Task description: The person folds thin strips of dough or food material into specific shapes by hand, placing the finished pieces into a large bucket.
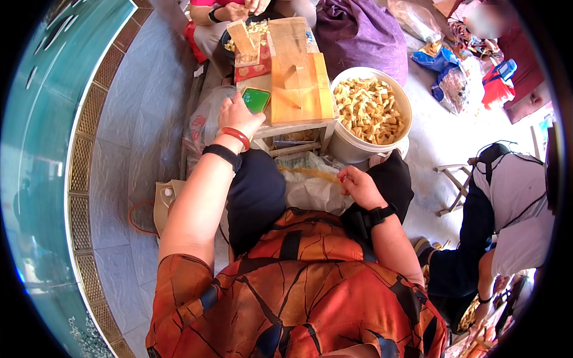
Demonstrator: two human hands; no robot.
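Observation:
My left hand (240,116), with a red bangle and a black band at its wrist, grips a phone (257,100) with a green screen. The phone is at the left front corner of a small wooden bench, beside a wooden board (316,98) with an upright piece on it. Over my lap, my right hand (361,187) pinches one end of a thin yellowish strip (310,173). The strip runs leftward above a pale plastic bag (316,194) between my knees. What the strip is made of cannot be made out.
A white bucket (346,152) full of folded yellowish pieces stands right of the bench. Behind it is a large purple sack (361,36). Another person's hands (242,9) work beyond the bench. At the right, a person in a light shirt (519,185) bends near a stool (456,188).

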